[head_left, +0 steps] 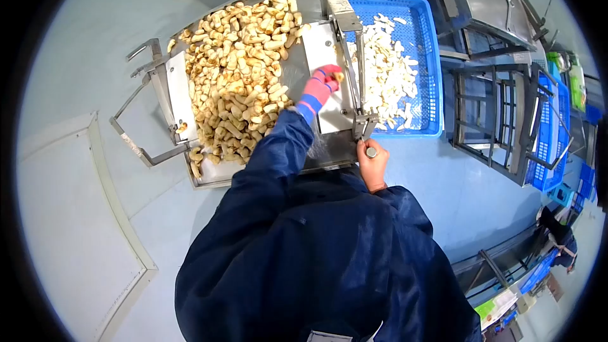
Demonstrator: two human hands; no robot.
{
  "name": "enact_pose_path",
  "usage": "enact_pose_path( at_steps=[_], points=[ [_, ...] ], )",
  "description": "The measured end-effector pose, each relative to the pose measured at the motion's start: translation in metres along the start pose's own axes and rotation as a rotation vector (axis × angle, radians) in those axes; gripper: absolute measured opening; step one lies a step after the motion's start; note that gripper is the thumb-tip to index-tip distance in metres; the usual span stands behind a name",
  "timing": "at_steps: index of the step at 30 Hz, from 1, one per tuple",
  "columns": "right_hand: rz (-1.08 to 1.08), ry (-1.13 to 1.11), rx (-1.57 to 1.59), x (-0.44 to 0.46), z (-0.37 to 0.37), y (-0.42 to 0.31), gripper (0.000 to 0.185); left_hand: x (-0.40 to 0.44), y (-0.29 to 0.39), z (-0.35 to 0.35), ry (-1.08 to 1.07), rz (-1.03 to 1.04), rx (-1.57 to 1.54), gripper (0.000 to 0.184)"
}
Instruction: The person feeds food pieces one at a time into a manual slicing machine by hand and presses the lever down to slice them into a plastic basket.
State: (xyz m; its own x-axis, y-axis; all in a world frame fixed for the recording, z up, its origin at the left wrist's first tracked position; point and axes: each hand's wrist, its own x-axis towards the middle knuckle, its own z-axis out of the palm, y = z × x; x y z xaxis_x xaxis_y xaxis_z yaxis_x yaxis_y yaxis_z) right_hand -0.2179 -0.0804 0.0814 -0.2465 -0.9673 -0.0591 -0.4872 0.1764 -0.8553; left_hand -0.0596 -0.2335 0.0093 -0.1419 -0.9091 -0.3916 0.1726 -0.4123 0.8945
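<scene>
My left hand [322,87], in a pink and blue striped glove, is over the white board [324,57] at the right side of the metal table. Its fingers are closed on a small pale, brown-tipped piece [339,77]. Beside that board runs a hinged metal cutting lever [360,63]. My bare right hand [372,166] is wrapped round the round-ended metal handle [371,151] at the lever's near end. A large heap of knobbly, pale yellow pieces with brown ends [240,69] covers the left part of the table; I cannot tell their kind.
Right of the lever sits a blue perforated crate [432,57] with many whitish cut pieces [386,69]. Another white board and lever frame [158,82] stand at the table's left. Metal racks [491,114] and more blue crates [552,133] are farther right. A person [560,237] is at the far right.
</scene>
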Motion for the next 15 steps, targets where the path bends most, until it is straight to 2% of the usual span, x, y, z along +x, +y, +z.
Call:
enact_pose_path(
  at_steps=[1,2,3,5,8,11,14,15],
  points=[
    [0.006,0.001,-0.006,0.002,-0.002,-0.007,0.025,-0.008,-0.007,0.012,0.019,0.040,-0.143,0.025],
    [0.010,-0.003,-0.012,0.003,-0.003,-0.011,0.025,-0.011,-0.015,0.017,0.054,0.023,-0.142,0.022],
    [0.000,-0.005,-0.014,0.003,-0.003,-0.014,0.025,-0.002,-0.043,0.015,0.089,0.009,-0.008,0.022],
    [-0.024,-0.012,-0.019,0.005,-0.005,-0.016,0.026,-0.008,-0.039,0.027,0.213,0.086,0.301,0.024],
    [0.047,-0.021,0.024,0.005,-0.005,-0.017,0.025,-0.012,-0.027,0.041,0.374,0.216,0.488,0.027],
    [0.091,-0.026,0.039,0.009,-0.009,-0.030,0.023,0.006,-0.056,0.030,0.336,0.184,0.377,0.029],
    [0.013,0.011,-0.025,0.008,-0.006,-0.026,0.022,-0.008,-0.032,0.030,0.271,0.057,0.347,0.029],
    [-0.036,0.039,-0.011,0.004,-0.001,-0.015,0.022,-0.011,-0.028,0.031,0.301,0.075,0.470,0.028]
  ],
)
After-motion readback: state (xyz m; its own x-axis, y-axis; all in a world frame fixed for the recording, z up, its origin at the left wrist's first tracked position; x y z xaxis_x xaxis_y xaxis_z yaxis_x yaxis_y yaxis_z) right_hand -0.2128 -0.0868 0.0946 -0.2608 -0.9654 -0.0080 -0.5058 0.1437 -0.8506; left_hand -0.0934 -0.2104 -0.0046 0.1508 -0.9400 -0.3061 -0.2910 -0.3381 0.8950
